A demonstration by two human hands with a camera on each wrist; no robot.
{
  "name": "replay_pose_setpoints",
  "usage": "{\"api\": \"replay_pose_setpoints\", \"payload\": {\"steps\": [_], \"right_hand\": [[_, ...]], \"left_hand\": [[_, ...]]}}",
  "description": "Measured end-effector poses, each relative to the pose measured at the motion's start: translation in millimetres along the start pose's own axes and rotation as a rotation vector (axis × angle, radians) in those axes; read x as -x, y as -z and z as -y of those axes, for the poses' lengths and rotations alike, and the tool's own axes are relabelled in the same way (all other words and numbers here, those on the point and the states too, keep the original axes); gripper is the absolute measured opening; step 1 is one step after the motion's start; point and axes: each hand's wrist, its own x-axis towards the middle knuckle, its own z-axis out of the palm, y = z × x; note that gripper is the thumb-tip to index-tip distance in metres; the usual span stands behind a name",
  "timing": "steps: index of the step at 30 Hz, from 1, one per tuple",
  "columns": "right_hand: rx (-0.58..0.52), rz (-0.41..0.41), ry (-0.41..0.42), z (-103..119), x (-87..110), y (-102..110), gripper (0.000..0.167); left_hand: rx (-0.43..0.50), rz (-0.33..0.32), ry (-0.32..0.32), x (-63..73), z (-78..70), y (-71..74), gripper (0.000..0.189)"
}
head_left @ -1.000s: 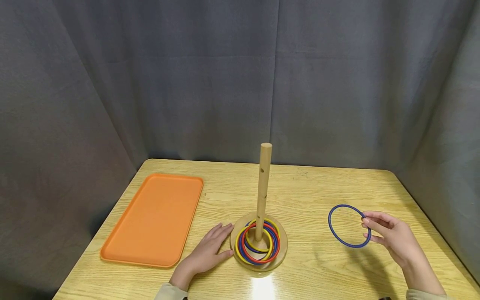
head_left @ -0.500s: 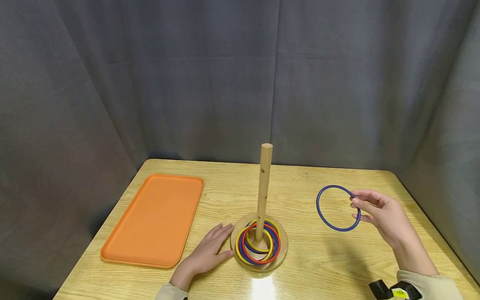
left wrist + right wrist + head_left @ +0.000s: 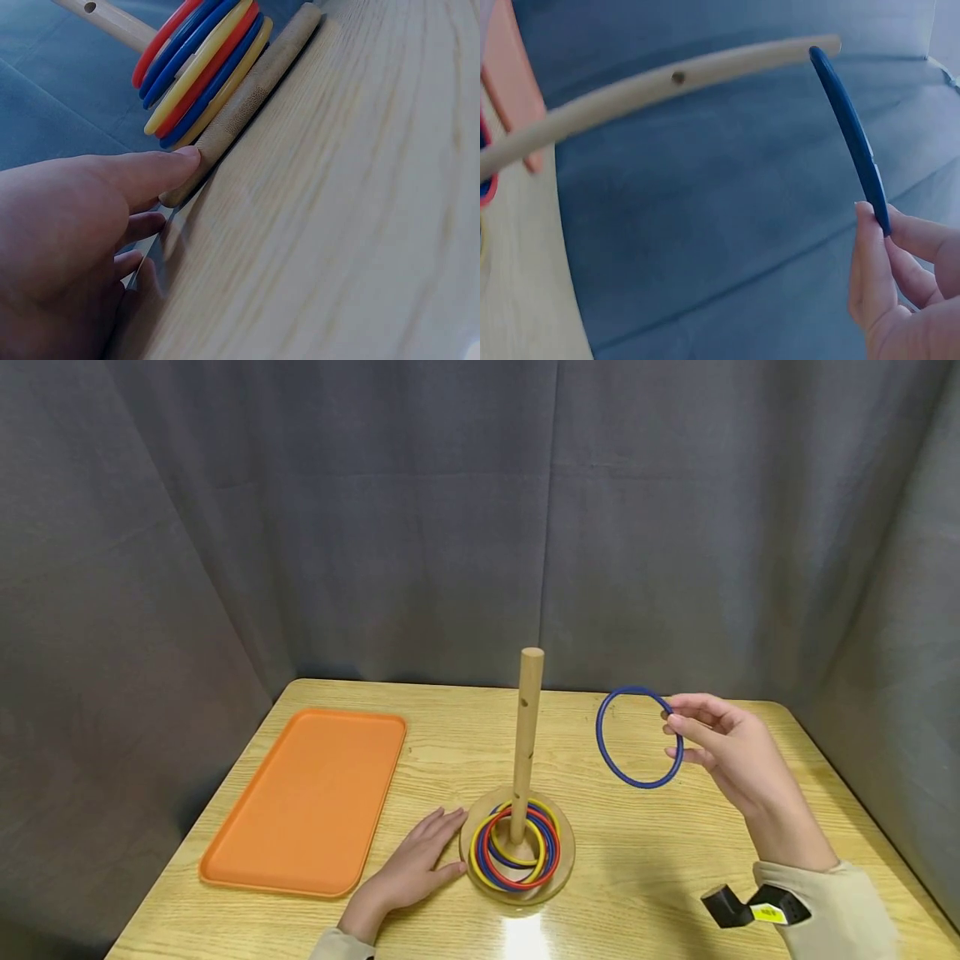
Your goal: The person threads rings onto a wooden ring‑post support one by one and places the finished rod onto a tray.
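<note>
A blue ring point(image 3: 602, 745) is pinched at its right side between the thumb and fingers of my right hand point(image 3: 723, 752), raised to the right of a wooden post point(image 3: 527, 735). In the right wrist view the blue ring point(image 3: 851, 131) appears nearly edge-on, overlapping the post point(image 3: 630, 97) near its tip. Red, blue and yellow rings point(image 3: 555, 852) lie stacked loosely around the post's foot, on its round wooden base point(image 3: 567, 868). My left hand point(image 3: 408, 868) rests on the table with fingers extended, its thumb touching the base's edge, as the left wrist view confirms.
An orange tray point(image 3: 307, 802) lies on the left of the wooden table point(image 3: 442, 735). Grey curtains point(image 3: 412, 527) hang behind the table and along both sides. A black device point(image 3: 753, 908) is strapped to the right wrist.
My right hand has lifted the blue ring and carried it leftward, closer to the post. The left hand, the stacked rings and the tray have stayed put.
</note>
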Motion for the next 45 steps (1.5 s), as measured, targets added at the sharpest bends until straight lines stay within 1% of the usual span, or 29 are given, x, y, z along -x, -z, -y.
{"api": "replay_pose_setpoints", "payload": {"steps": [5,12,16,25,29,33,38,42,45], "right_hand": [[-0.094,0.036,0.055,14,-10.3,-20,0.026],[-0.181,0.041,0.099,33,-26.1,-51,0.024],[-0.187,0.042,0.1,40,-33.2,-66,0.023],[-0.13,-0.002,0.084,46,-45.1,-95,0.018],[-0.099,-0.02,0.058,41,-48.7,-102,0.017],[-0.06,-0.029,0.031,30,-48.9,-101,0.018],[0.02,-0.036,-0.009,11,-47.0,-97,0.018],[0.083,-0.023,-0.048,-6,-42.6,-93,0.017],[0.131,-0.012,-0.088,-19,-38.7,-91,0.012]], "left_hand": [[-0.004,0.003,0.003,-0.2,1.6,-1.4,0.071],[-0.003,-0.004,0.001,-0.4,3.1,-2.1,0.07],[-0.006,-0.005,0.0,-0.3,3.8,-3.0,0.071],[0.003,-0.005,0.003,-0.2,2.1,-1.2,0.07],[0.003,-0.005,-0.001,-0.8,0.9,-1.7,0.07],[-0.001,0.0,0.002,-1.1,0.6,-2.6,0.07],[-0.006,-0.004,0.003,-0.9,1.5,-1.9,0.07],[-0.008,-0.004,0.004,-0.4,1.5,-2.2,0.07],[-0.012,-0.008,-0.002,-0.3,0.7,-2.5,0.07]]}}
